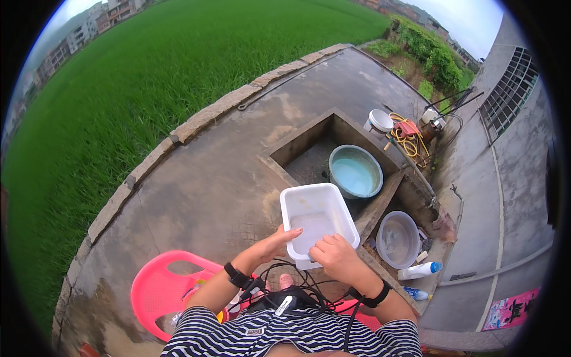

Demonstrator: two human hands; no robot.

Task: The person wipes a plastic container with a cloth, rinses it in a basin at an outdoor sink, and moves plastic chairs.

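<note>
A white plastic bin [319, 205] with rounded corners is held tilted in front of me, its open top towards me. It looks bare inside apart from faint stains. My left hand [277, 244] holds it at the left side, thumb over the rim. The fingers of my right hand [335, 256] are curled over the near rim. A small grey-green bit shows at those fingertips, too small to name. Beyond the bin, a round basin [355, 172] of bluish, cloudy water stands in a concrete wash trough [308, 157].
A translucent tub [398, 239] sits in the right compartment. On the ledge lie a white bottle with a blue cap [419, 271] and a blue-labelled bottle [417, 293]. A pink plastic chair [154, 290] stands at left. Black cables [308, 279] hang at my waist. A white bucket [379, 122] and yellow hose [408, 143] are farther off.
</note>
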